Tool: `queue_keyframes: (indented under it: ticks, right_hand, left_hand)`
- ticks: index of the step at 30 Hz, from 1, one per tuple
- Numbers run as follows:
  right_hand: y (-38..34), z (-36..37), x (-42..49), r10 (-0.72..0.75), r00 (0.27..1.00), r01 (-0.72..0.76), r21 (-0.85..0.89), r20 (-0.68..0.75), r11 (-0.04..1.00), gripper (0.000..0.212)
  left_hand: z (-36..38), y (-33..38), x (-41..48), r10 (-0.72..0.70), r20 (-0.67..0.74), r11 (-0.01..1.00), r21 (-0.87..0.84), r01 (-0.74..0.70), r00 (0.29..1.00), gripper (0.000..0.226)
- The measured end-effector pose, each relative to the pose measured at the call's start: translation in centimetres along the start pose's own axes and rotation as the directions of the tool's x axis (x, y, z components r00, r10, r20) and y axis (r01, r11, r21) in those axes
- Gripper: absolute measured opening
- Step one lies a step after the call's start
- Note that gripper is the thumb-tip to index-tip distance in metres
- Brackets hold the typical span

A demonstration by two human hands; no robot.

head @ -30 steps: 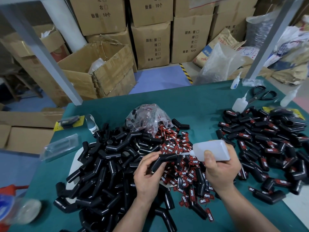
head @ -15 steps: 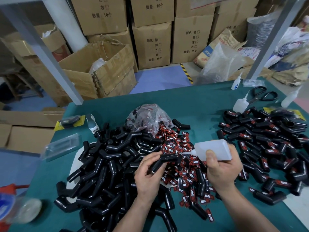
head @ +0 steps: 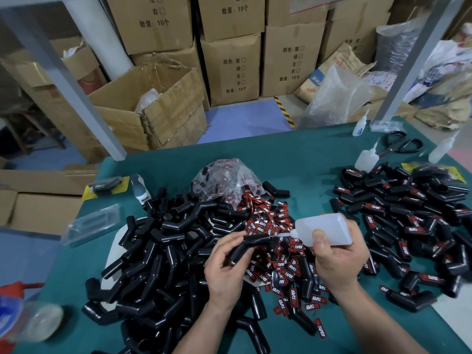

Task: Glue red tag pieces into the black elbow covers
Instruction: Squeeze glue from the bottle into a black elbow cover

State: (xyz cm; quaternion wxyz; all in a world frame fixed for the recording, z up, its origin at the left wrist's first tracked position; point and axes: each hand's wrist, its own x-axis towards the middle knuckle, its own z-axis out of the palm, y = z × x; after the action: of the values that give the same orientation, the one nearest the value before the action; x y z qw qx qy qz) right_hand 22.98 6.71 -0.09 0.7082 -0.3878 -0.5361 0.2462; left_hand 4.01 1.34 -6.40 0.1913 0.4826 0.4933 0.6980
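Now our left grip [head: 224, 267] curls round one black elbow cover [head: 245, 245] and holds it just above the red tag pieces [head: 278, 251]. Our right grip [head: 339, 259] clasps the glue bottle [head: 324, 229], whose nozzle tip meets the cover's upper arm. To the left lies the heap of bare covers [head: 166, 251]. On the right of the green table [head: 293, 159] lie the tagged covers [head: 408, 213], with a spare bottle [head: 366, 160] and scissors [head: 401, 145] beyond them.

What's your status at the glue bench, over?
Left grip holds a black elbow cover. Right grip holds the glue bottle, nozzle at the cover. Nothing between them; loose red tags lie below.
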Motion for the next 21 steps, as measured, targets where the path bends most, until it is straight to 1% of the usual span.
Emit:
queue_keyframes:
  ticks: [3, 5, 8, 10, 13, 17, 21]
  right_hand:
    - [0.08, -0.1, 0.08, 0.013, 1.0, -0.013, -0.004, -0.028, 1.0, 0.029]
    - [0.19, 0.03, -0.12, 0.01, 1.0, -0.01, -0.004, -0.011, 1.0, 0.029]
    - [0.29, 0.05, -0.26, 0.003, 1.0, -0.003, -0.015, 0.002, 1.0, 0.031]
    - [0.4, -0.18, -0.08, 0.01, 1.0, -0.01, -0.013, -0.011, 1.0, 0.029]
    - [0.29, -0.22, 0.08, 0.003, 1.0, -0.004, -0.027, -0.026, 1.0, 0.031]
    - [0.4, -0.16, 0.0, -0.023, 1.0, 0.023, -0.006, -0.001, 1.0, 0.023]
    - [0.27, -0.37, 0.33, -0.02, 1.0, 0.021, 0.017, -0.022, 1.0, 0.021]
  left_hand:
    - [0.07, 0.04, 0.05, -0.005, 0.0, 1.0, 0.008, 0.005, 1.0, 0.04]
    - [0.09, 0.08, 0.03, 0.002, -0.001, 1.0, 0.004, -0.002, 1.0, 0.039]
    - [0.1, -0.08, -0.03, -0.027, -0.007, 1.0, -0.011, 0.027, 1.0, 0.037]
    - [0.17, 0.02, -0.05, -0.026, -0.006, 1.0, -0.008, 0.026, 1.0, 0.039]
    - [0.19, 0.11, -0.04, -0.033, -0.001, 0.999, -0.008, 0.033, 0.999, 0.045]
    - [0.17, 0.13, -0.13, -0.06, 0.005, 0.998, -0.014, 0.06, 0.998, 0.047]
    - [0.26, 0.33, 0.04, -0.024, -0.004, 1.0, -0.003, 0.024, 1.0, 0.052]
